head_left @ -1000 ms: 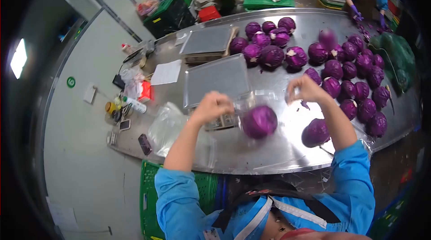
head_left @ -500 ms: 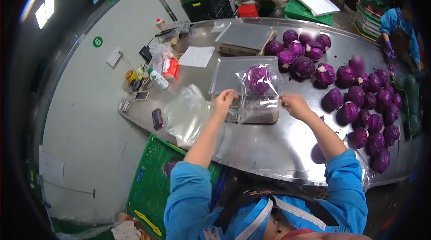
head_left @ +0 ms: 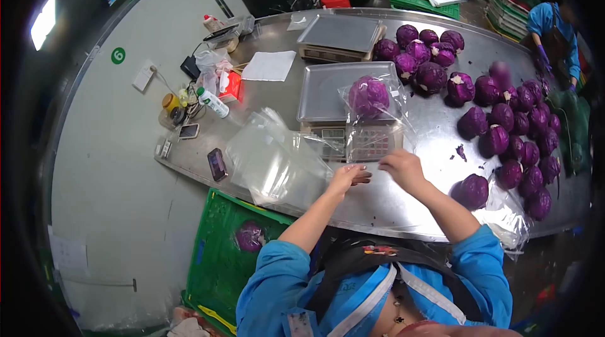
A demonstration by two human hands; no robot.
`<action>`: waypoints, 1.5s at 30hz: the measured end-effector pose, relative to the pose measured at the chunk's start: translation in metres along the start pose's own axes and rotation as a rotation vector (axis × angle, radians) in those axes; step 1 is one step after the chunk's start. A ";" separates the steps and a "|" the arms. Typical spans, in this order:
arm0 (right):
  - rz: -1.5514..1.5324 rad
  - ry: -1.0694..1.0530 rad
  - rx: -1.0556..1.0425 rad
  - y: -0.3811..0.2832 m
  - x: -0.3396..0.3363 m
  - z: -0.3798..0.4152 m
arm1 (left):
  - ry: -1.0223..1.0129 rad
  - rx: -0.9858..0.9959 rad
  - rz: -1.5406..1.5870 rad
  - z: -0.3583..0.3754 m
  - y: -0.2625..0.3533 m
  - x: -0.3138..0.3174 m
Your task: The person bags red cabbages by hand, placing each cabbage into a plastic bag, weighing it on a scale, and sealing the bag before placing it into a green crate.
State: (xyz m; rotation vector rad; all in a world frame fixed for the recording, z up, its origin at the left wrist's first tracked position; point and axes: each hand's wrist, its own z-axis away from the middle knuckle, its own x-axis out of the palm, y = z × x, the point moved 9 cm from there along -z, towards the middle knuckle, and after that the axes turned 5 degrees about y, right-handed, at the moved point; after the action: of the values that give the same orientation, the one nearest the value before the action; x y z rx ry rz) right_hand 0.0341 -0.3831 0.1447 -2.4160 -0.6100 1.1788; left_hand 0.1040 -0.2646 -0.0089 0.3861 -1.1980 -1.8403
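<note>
A red cabbage [head_left: 368, 97] inside a clear plastic bag [head_left: 378, 129] rests on the metal pan of a weighing scale [head_left: 321, 94]. The loose end of the bag drapes over the scale's display and keypad, towards me. Just in front of the scale, my left hand [head_left: 348, 179] has its fingers stretched out, with nothing visible in them. My right hand [head_left: 404, 169] hovers beside it, fingers loosely bent and pointing left. No held thing shows in it. A stack of clear plastic bags [head_left: 265, 157] lies left of my left hand.
Many loose red cabbages [head_left: 498, 138] cover the table's right side. A second scale [head_left: 340, 37] stands behind. Phones [head_left: 217, 165], a spray can [head_left: 213, 102] and paper [head_left: 269, 66] lie left. A green crate [head_left: 214, 242] below holds a bagged cabbage [head_left: 250, 236]. A co-worker [head_left: 554, 34] stands far right.
Both hands have come off the bag's sides and moved towards me, closer together. The bag's loose end now lies over the scale's front. The camera view has shifted slightly.
</note>
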 end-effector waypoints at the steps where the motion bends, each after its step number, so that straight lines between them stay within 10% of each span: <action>1: 0.037 -0.093 0.017 -0.005 0.023 -0.003 | -0.026 0.007 0.084 0.002 0.005 0.003; 17: 0.173 -0.436 -0.040 -0.050 0.078 -0.001 | -0.200 0.119 0.145 -0.028 -0.007 -0.006; 21: 0.165 -0.726 0.166 -0.056 0.015 0.117 | -0.052 0.209 0.116 -0.044 0.011 -0.047; 25: 0.376 -0.529 0.331 -0.012 -0.032 0.185 | -0.211 0.211 -0.104 -0.026 0.002 -0.035; 28: 0.329 0.008 0.118 -0.040 -0.018 0.075 | -0.219 0.131 -0.093 -0.018 0.007 -0.030; 33: 0.237 0.059 0.089 -0.024 0.053 0.000 | -0.239 0.073 -0.013 -0.011 0.012 -0.023; 41: 0.130 -0.391 -0.053 -0.035 0.079 0.016 | -0.152 0.083 0.090 -0.016 0.002 -0.021; 45: 0.367 -0.969 0.317 -0.011 0.006 0.156 | -0.147 0.186 -0.078 -0.024 0.019 -0.048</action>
State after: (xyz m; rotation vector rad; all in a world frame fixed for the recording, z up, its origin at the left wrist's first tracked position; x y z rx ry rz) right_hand -0.0908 -0.3484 0.0570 -1.6144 -0.1773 2.4027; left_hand 0.1559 -0.2423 -0.0139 0.4113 -1.4795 -1.8554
